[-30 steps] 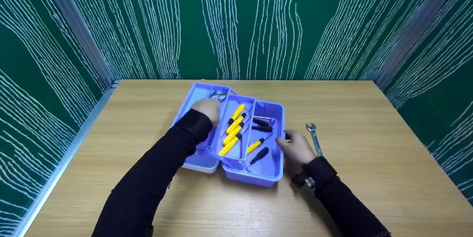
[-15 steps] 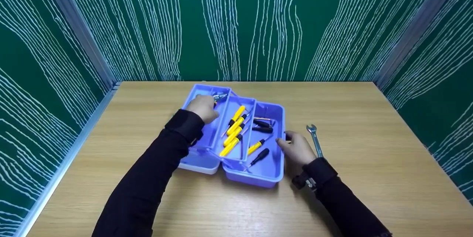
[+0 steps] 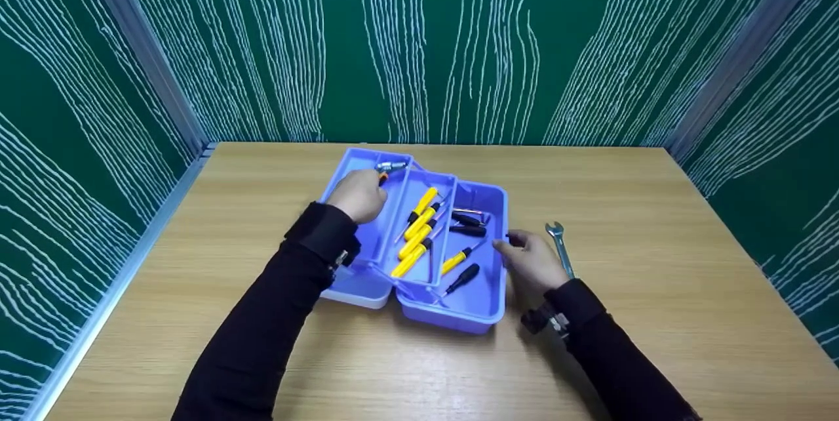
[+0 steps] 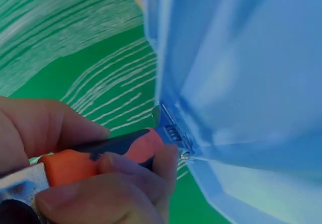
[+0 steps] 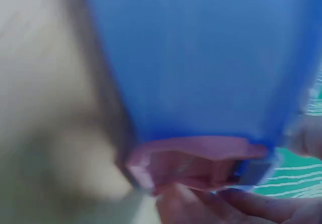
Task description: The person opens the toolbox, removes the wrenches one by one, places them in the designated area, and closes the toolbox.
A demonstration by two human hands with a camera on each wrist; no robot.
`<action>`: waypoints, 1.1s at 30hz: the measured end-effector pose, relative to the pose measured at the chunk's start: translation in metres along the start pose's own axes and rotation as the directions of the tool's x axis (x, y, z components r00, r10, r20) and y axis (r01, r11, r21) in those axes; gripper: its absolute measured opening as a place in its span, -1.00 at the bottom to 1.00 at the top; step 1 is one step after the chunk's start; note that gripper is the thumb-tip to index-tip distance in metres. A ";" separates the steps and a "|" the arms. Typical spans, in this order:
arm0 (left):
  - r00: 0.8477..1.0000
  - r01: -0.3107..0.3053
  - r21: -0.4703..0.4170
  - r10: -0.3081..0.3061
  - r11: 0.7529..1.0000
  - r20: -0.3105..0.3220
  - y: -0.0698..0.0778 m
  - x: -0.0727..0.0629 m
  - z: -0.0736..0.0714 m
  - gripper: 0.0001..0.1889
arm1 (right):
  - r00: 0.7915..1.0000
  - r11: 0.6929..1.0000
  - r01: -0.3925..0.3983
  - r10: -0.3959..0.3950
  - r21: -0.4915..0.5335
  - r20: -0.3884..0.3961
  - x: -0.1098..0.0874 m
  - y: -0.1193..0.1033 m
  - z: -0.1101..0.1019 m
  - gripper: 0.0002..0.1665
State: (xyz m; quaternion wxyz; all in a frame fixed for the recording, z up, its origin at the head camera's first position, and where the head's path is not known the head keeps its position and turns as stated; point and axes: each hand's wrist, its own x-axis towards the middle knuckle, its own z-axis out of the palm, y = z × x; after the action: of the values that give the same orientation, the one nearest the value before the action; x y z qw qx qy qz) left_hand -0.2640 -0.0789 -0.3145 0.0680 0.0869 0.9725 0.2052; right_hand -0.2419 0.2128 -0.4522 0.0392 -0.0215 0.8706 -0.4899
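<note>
In the head view my left hand (image 3: 358, 196) is over the left tray of a purple toolbox (image 3: 485, 326). It grips a tool with a silver metal head (image 3: 391, 166). Thumb and fingers wrap its orange-and-black handle (image 4: 73, 166) in the left wrist view; the handle end points toward the blue-looking box wall. Which kind of tool it is, I cannot tell. My right hand (image 3: 531, 260) holds the box's right wall, thumb at the rim. Its fingertips touch a pinkish latch-like piece (image 5: 201, 156) on that wall in the right wrist view.
Several yellow-handled screwdrivers (image 3: 419, 231) lie in the middle tray. A yellow-handled screwdriver (image 3: 455, 261) and a few black-handled tools (image 3: 463, 279) lie in the deep right section. An open-end wrench (image 3: 559, 248) lies on the wooden table (image 3: 655, 290) beyond the right wrist. Green walls enclose the table.
My left hand has drawn back slightly and raised the tool, so its silver head and some orange handle now show over the left tray. The right hand has stayed on the box wall.
</note>
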 end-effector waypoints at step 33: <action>0.793 -0.360 0.121 0.372 0.925 -0.483 0.079 -0.060 0.133 -0.51 | 1.000 0.809 -0.010 0.005 0.588 0.010 -0.025 -0.078 0.028 -0.75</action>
State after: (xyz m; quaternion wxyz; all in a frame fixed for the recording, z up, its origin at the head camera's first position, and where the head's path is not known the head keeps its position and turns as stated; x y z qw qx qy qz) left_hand -0.1719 0.0319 -0.3967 -0.2267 0.2182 0.9237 0.2187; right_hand -0.2150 0.1505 -0.3991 0.0492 -0.0070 0.6764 -0.7348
